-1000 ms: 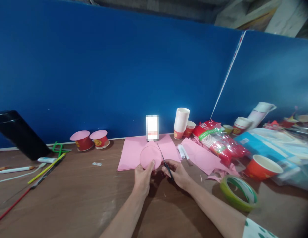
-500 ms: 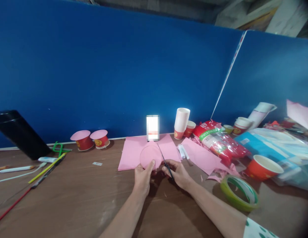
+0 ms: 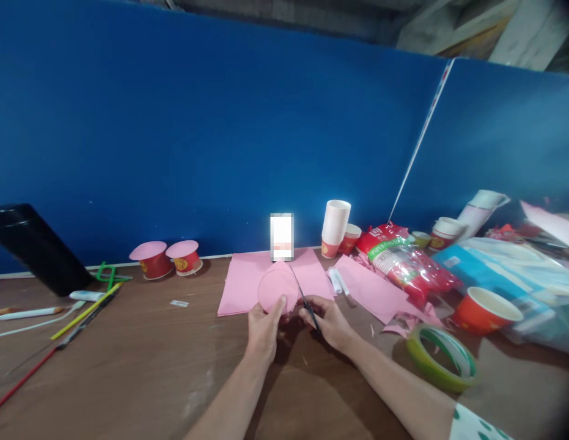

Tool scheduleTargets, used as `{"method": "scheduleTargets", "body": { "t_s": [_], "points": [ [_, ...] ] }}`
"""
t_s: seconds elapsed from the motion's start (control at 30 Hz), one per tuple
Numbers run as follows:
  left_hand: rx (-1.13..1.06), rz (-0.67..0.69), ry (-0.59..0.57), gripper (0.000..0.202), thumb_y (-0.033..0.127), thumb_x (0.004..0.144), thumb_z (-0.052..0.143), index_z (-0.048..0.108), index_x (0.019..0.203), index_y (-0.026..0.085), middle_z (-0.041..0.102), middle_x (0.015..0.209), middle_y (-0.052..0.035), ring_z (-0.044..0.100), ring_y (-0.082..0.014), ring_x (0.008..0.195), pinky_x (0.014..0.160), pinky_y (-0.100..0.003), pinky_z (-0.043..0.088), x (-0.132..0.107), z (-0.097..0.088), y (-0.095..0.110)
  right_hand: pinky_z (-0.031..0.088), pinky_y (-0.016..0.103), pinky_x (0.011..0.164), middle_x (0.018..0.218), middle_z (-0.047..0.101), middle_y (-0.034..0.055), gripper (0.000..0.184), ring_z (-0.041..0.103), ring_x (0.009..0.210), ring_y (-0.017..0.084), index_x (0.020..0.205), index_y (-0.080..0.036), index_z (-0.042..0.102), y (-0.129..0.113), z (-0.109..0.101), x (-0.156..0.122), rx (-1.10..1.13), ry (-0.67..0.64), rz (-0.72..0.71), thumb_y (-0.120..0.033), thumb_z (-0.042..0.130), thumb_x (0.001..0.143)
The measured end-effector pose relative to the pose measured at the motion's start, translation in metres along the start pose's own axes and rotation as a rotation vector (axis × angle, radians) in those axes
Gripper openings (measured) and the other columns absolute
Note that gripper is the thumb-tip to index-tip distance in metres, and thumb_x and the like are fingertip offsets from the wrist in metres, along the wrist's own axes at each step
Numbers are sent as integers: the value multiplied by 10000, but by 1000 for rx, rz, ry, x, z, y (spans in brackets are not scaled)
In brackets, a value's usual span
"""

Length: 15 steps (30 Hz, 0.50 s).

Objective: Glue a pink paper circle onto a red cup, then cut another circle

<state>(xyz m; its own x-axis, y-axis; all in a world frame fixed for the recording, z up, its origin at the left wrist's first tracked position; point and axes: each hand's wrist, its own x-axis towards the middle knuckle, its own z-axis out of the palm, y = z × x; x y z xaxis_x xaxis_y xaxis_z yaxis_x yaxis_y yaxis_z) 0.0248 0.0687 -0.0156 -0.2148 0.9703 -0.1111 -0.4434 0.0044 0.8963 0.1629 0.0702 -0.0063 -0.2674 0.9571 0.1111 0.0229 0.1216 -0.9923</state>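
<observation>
My left hand [image 3: 263, 330] pinches a round pink paper disc [image 3: 277, 290] and holds it upright above the brown table [image 3: 128, 366]. Black scissors [image 3: 303, 298] are gripped in my right hand [image 3: 329, 319], their blades at the disc's right edge. A flat pink sheet [image 3: 241, 278] lies just behind the disc. Two upturned red cups topped with pink discs [image 3: 167, 256] stand to the left by the blue wall.
A stack of white paper cups [image 3: 335, 225], a red cup pack [image 3: 403, 260], an orange cup [image 3: 483, 308] and a green tape roll [image 3: 442, 357] crowd the right side. More pink paper [image 3: 371, 290] lies there. Pens, sticks [image 3: 82, 315] and a black object [image 3: 34, 247] are at left.
My hands, the disc and the scissors have hardly moved. At the far right edge a pink sheet appeared and then sank lower.
</observation>
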Motion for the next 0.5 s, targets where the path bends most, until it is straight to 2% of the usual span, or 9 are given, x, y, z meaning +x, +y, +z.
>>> {"method": "scheduleTargets", "body": {
  "t_s": [0.5],
  "points": [
    [50, 24, -19, 335, 378, 556, 694, 600, 683, 82, 545, 463, 1, 476, -99, 396, 407, -221, 388, 3, -3, -3, 375, 199, 473, 628, 530, -2, 358, 471, 551, 97, 946, -120, 568, 3, -2, 0, 14, -32, -28, -371, 616, 696]
  ]
}}
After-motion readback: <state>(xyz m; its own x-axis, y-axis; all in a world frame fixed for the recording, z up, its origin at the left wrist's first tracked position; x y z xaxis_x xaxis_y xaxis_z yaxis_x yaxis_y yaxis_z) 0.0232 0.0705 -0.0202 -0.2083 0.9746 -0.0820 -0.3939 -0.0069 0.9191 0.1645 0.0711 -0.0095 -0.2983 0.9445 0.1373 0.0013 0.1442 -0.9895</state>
